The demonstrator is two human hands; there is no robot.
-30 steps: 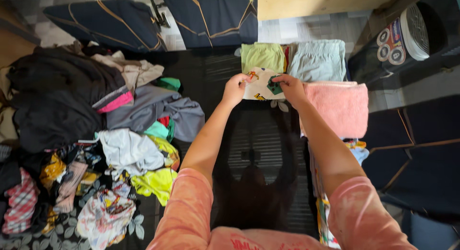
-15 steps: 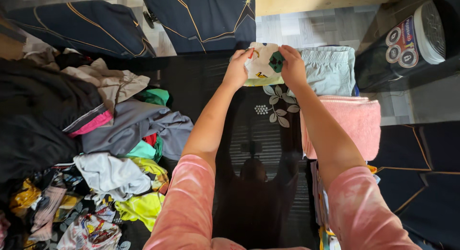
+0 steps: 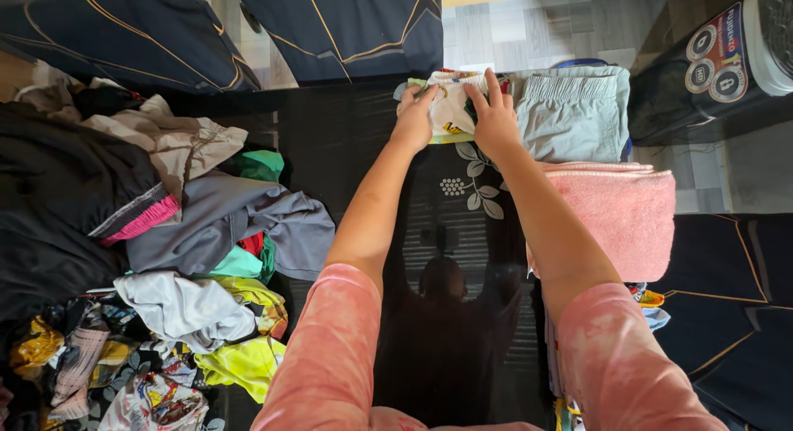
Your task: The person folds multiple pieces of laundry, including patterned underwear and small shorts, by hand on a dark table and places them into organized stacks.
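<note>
A: Status?

B: Both hands at top centre of frame. Left hand and right hand press flat, fingers closed down, on a small white printed garment. It sits folded on a green piece at the far edge of the black table.

A: Gripping or just pressing?

B: Looks like pinching the edges, thumbs tucked under. Can't tell how firm the hold is.

A: What's done?

B: Judging by layout, three folded stacks: the white one under the hands, light blue shorts just right of it, pink towel below the shorts at right centre. A few more folded bits peek out under the towel, lower right.

A: What's left?

B: Most of it, I'd say. Loose pile fills the left half of frame: black jacket with pink trim, grey shirts, beige top, yellow and teal pieces, patterned stuff at lower left. All unfolded, well apart from the stacks.

A: Other items?

B: Tub at upper right, off the table. Navy cushions along the top.
</note>
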